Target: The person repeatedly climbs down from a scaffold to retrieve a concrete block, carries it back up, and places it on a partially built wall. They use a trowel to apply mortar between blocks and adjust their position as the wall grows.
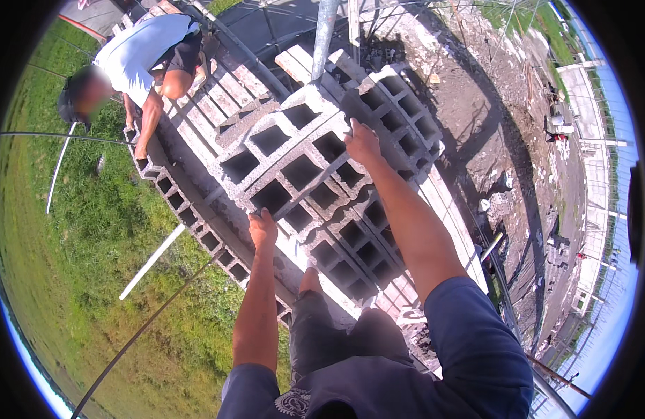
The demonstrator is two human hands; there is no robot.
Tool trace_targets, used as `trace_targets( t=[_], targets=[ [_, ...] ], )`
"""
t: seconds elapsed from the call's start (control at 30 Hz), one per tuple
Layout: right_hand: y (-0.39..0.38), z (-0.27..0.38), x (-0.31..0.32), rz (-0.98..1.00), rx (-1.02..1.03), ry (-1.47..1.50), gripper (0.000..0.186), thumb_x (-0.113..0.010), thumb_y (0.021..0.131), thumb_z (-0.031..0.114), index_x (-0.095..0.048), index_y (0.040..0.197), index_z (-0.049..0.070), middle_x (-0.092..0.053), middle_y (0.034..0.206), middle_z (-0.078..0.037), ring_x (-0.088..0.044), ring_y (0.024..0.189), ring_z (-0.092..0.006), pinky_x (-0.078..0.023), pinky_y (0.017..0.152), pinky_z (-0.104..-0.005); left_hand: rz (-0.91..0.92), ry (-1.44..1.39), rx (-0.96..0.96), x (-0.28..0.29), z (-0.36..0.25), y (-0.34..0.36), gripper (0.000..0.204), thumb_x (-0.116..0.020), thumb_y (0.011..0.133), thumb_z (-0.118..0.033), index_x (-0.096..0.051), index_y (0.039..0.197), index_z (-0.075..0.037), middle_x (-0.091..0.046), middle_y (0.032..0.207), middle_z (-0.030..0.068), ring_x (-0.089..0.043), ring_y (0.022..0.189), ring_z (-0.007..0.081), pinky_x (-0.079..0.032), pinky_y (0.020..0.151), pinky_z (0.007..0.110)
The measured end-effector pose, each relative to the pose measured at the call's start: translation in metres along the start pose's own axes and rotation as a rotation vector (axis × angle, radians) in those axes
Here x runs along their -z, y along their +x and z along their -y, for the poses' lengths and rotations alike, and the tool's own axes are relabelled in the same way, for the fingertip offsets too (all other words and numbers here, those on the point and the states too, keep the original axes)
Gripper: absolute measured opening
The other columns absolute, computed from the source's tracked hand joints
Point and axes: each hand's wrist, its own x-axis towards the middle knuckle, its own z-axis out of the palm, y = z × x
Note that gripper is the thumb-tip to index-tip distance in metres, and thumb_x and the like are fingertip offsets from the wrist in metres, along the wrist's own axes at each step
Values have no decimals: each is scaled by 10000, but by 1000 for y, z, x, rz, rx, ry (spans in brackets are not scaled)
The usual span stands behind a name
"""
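A stack of grey hollow concrete blocks stands in front of me on the platform, cell openings facing up. One hollow concrete block in the upper part of the stack lies slantwise between my hands. At its near left end, my left hand is closed on the edge, thumb up. My right hand grips the far right end, thumb over the rim. Most of the fingers of both hands are hidden behind the block. Whether it touches the blocks under it I cannot tell.
A co-worker bends over a low block wall at the left, hands on its far end. A metal pole rises behind the stack. Wooden planks form the platform. Thin rods project over the grass. Rubble ground lies right.
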Motion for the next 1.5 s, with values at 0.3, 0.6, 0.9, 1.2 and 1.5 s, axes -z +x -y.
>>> trace_targets(
  t=[0.3, 0.6, 0.9, 1.2, 1.5],
  targets=[
    [-279, -91, 6, 153, -146, 416, 553, -576, 843, 299, -449, 1268, -32, -528, 1210, -258, -495, 1147, -384, -382, 989, -415, 164, -176, 158, 32, 148, -102, 453, -481, 869, -565, -561, 985, -135, -511, 771, -15, -502, 651, 133, -402, 570, 348],
    [-786, -400, 11, 110, -1129, 443, 408, -515, 838, 315, -553, 1112, 15, -594, 1111, -210, -579, 1029, -371, -484, 849, -440, 572, 189, 245, -1, 118, -236, 481, -536, 875, -454, -481, 1178, -85, -566, 1088, 109, -581, 899, 280, -463, 636, 483],
    [-1018, -348, -48, -63, -1535, 207, 226, -531, 840, 234, -663, 915, 67, -628, 977, -129, -616, 947, -312, -524, 783, -424, 904, 19, -445, -174, -127, -347, 407, -525, 860, -328, -467, 1161, -59, -555, 1067, 81, -561, 1003, 238, -399, 830, 454],
    [-907, -163, -150, 3, -1401, 751, 276, -538, 798, 269, -676, 1018, 175, -663, 967, -112, -639, 886, -330, -515, 717, -475, 1499, 597, -694, -362, -78, -608, 411, -537, 896, -270, -479, 1215, -18, -576, 1157, 120, -584, 1028, 241, -461, 809, 381],
    [-945, -160, -207, -569, -1796, 602, 107, -562, 837, 185, -625, 821, 100, -620, 767, -85, -627, 717, -255, -454, 532, -382, 1742, 158, -1390, -447, -130, -948, 768, -664, 846, -294, -234, 1382, 49, -345, 1395, 226, -384, 1271, 266, -324, 1031, 358]
  ],
)
